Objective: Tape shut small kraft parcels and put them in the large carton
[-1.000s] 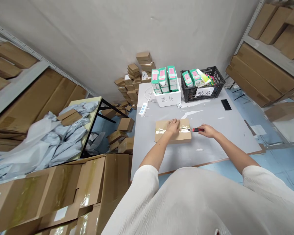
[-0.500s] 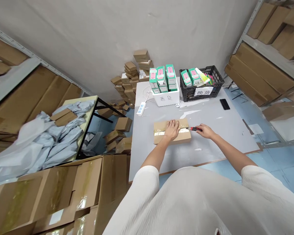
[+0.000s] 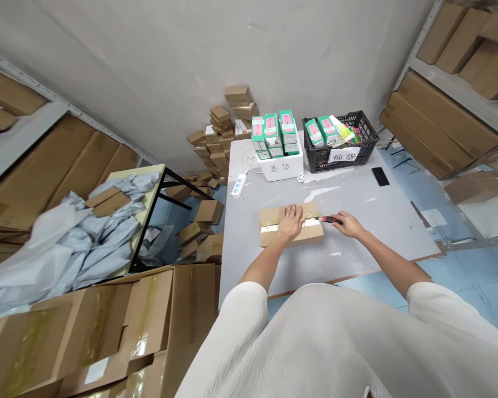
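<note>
A taped brown cardboard box (image 3: pixel 269 237) lies on the grey table (image 3: pixel 249 276) in front of me. My left hand (image 3: pixel 291 221) rests flat on its top, fingers stretched out across the shiny tape seam. At the box's right end, my right hand (image 3: pixel 347 224) is closed around a red and black utility knife (image 3: pixel 331 220). The knife points left, its tip close to the end of the tape seam; whether the blade touches the tape is too small to tell.
Behind the box stand a white bin (image 3: pixel 282 167) of green-and-pink boxes and a black crate (image 3: pixel 336 160). A phone (image 3: pixel 380 176) lies at right, a power strip (image 3: pixel 239 185) at left. A large carton (image 3: pixel 195 309) of boxes and a side table (image 3: pixel 153 193) with grey bags flank the left.
The knife in my right hand is angled slightly differently at the box's right end. My left hand stays on the box. The view has shifted very slightly.
</note>
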Tool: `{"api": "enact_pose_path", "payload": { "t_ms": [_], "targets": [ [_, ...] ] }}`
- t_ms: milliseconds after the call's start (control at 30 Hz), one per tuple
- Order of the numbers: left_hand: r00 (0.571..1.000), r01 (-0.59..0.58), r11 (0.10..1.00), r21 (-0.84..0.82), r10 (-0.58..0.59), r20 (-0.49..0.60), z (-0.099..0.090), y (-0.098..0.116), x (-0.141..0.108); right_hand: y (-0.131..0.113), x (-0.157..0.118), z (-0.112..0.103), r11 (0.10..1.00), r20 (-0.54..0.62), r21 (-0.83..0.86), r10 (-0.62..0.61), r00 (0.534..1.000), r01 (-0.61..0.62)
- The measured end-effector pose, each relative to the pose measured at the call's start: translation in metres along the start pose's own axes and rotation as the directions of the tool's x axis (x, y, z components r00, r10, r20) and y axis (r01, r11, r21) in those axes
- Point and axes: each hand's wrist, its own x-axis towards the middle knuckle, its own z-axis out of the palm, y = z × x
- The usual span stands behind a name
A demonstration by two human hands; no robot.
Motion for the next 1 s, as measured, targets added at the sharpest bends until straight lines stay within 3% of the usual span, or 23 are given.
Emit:
{"api": "enact_pose_path", "payload": {
  "t_ms": [167,300,533,700,800,900,1000],
  "targets": [
    [1.0,0.005,1.0,-0.001,-0.005,-0.006,0.002,0.0,-0.003,0.03,0.001,-0.022,0.992,-0.185,-0.027,0.119,0.975,-0.126],
    [1.0,0.01,1.0,-0.002,-0.01,-0.02,0.0,0.001,-0.002,0.036,0.009,-0.031,0.999,-0.151,-0.021,0.036,0.988,-0.04],
    [0.998,0.063,0.99,-0.129,-0.059,0.03,-0.012,0.006,-0.004,0.006,0.052,-0.016,0.995,-0.076,0.057,0.085,0.993,-0.081],
    [0.993,0.012,0.986,-0.168,0.008,0.118,-0.013,-0.009,-0.039,-0.032,0.103,-0.008,0.999,-0.007,0.038,-0.035,0.999,0.036],
    [0.99,0.03,0.99,-0.139,-0.011,0.138,-0.013,-0.021,-0.06,-0.054,0.126,0.002,0.995,0.084,0.022,-0.098,0.992,0.097],
    [0.99,0.084,0.99,-0.112,-0.07,0.121,-0.015,-0.029,-0.069,-0.065,0.136,0.011,0.996,0.139,-0.021,-0.081,0.987,0.085],
    [0.991,0.105,0.989,-0.107,-0.095,0.089,-0.02,-0.034,-0.068,-0.064,0.134,0.012,0.998,0.11,-0.06,-0.019,0.994,0.025]
  ]
}}
